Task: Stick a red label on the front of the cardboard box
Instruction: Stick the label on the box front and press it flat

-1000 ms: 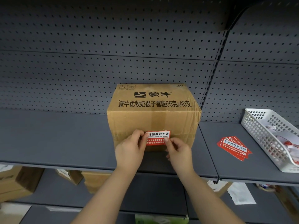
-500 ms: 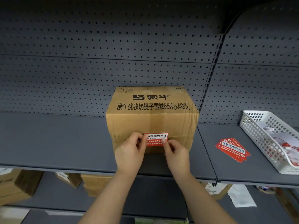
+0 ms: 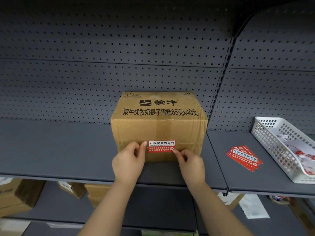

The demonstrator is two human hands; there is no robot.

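Head view: left hand (image 3: 129, 162) has one fingertip (image 3: 144, 143) on the left edge of the small red rectangular label with white band and black print (image 3: 161, 146); other fingers loosely curled, grasping nothing. Right hand (image 3: 192, 165) has a fingertip (image 3: 174, 151) at the label's lower-right corner, rest curled, also not gripping. Label lies flat on the front face of the brown taped cardboard box with black print (image 3: 158, 126), low on that face, centre frame. Long axis runs left-right, between the two fingertips, roughly level. Both hands equally near, one per end. My read: it's on; what's left is pressing outward along that axis. Can't tell if the upper-right corner is fully down. Box sits on the grey metal shelf (image 3: 59, 150). Stack of spare red labels (image 3: 244, 158) right of centre, beside a white plastic mesh basket (image 3: 265, 133).
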